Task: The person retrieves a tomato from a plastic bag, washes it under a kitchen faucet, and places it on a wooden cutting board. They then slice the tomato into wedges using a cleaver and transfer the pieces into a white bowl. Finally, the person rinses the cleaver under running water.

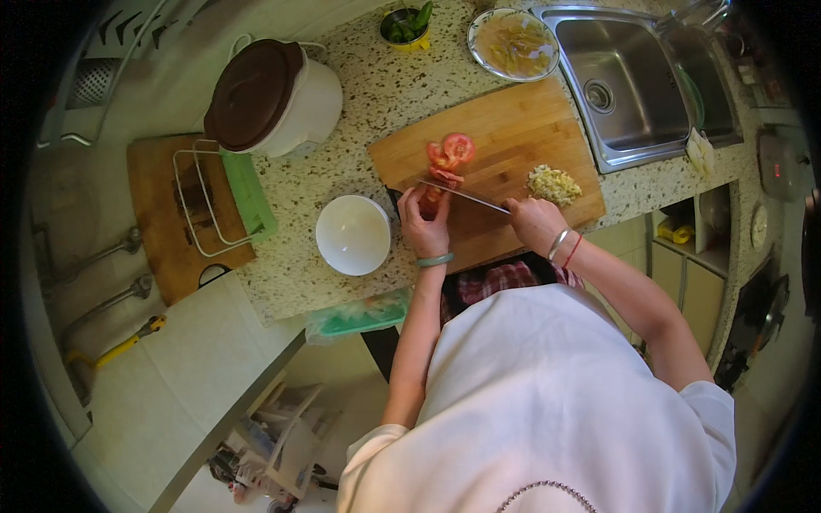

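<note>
On a wooden cutting board lies a partly sliced tomato, its cut slices fanned toward the far side. My left hand is closed around the near, uncut part of the tomato. The fingers of my right hand wrap round the handle of a kitchen knife. Its blade slants leftward across the tomato, close to my left fingertips. Chopped pale garlic sits in a small heap on the right of the board.
Left of the board stands a white bowl. Behind it is a white cooker with a brown lid. A plate of pale strips in liquid, a cup of green peppers and a steel sink lie along the far side.
</note>
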Tool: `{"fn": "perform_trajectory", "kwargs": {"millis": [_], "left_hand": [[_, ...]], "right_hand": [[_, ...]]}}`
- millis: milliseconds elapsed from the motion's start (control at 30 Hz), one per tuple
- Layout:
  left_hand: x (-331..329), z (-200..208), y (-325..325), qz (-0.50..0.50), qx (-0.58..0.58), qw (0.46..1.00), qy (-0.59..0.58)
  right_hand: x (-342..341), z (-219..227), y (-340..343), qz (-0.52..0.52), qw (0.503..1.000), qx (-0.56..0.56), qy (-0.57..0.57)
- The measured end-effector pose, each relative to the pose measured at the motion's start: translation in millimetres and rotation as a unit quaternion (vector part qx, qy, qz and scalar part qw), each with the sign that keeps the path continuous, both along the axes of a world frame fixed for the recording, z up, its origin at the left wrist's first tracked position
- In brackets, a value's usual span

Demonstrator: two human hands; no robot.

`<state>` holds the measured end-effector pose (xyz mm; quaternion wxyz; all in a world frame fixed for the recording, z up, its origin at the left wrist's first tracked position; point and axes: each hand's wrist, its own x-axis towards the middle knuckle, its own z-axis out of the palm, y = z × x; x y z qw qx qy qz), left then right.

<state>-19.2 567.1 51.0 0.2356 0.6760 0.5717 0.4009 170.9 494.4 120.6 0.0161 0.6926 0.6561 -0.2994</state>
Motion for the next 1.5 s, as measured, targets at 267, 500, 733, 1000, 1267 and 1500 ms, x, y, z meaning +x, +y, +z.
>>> {"fn": "perform_trajectory", "kwargs": {"millis": [267,500,733,1000,1267,1500], "left_hand": [[-2.6,-4.3,-0.3,-0.010,0.032,0.999,0.015],[-3.7,-10.5,-3.0,-0.002,-0.012,0.999,-0.037],[-4.7,-5.2,-1.4,-0.011,0.009,1.000,0.011],[-5.9,-5.4,-2.3,-0.020,0.010,1.000,0.010],[-6.4,-6.5,-3.1,-0.014,-0.006,1.000,-0.026],[-6.5,-5.2,-5.8,-0.003,-0.027,0.999,-0.046]], "right_hand": [[5.4,6.1,-4.2,-0.053,0.996,0.029,0.066],[-1.1,23.8,-9.3,-0.032,0.997,0.024,0.067],[-11.6,15.7,8.3,-0.027,0.998,-0.007,0.062],[-21.5,-4.1,20.0,-0.004,0.999,0.020,0.035],[10.3,-4.9,-8.1,-0.017,0.999,0.012,0.029],[1.7,12.5,-10.9,-0.057,0.994,0.042,0.085]]}}
